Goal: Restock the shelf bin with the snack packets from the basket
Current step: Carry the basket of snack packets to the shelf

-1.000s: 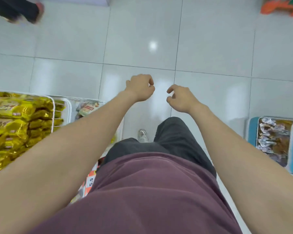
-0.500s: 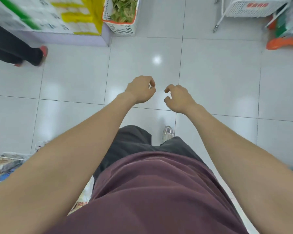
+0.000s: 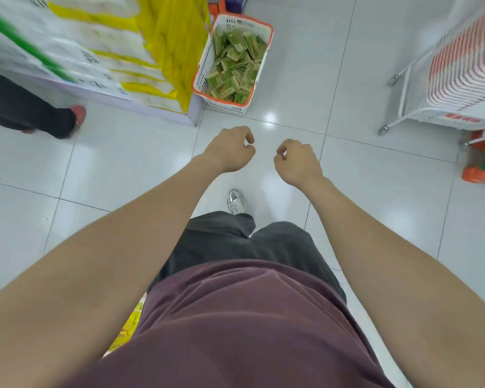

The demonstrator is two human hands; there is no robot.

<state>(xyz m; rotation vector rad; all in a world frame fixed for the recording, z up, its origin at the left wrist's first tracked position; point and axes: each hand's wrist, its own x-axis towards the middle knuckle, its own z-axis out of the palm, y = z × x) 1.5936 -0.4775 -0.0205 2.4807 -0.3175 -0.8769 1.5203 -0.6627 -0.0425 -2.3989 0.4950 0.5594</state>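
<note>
Viewpoint: a head camera looked steeply down a person's own body at a glossy white tiled floor (image 3: pixel 123 163).
Nearest: a maroon shirt (image 3: pixel 235 326) and dark trousers (image 3: pixel 244 242) filled the lower frame, with one pale shoe (image 3: pixel 235 201) showing on the tiles.
Left hand (image 3: pixel 230 151): held out over the floor, fingers loosely curled, gripping nothing.
Right hand (image 3: pixel 297 161): level with the left and just beside it, also loosely curled and empty.
Basket (image 3: pixel 259 65): a white plastic basket with an orange rim stood on the floor ahead of the hands, well apart from them, against the corner of a display stand (image 3: pixel 151 51).
Snack packets (image 3: pixel 233 63): small green packets lay heaped in the basket, pointing every way.
Basket axis: its long side ran away from the viewer, leaning slightly right at the far end.
Step in hand: apparently the approach to the basket, before any pickup.
Next move: probably stepping closer, bending and reaching into the heap.
Shelf bin: not identifiable here.
Far edges: another person's leg and red shoe (image 3: pixel 77 114) at left; a white wire rack (image 3: pixel 443 79) at right.
</note>
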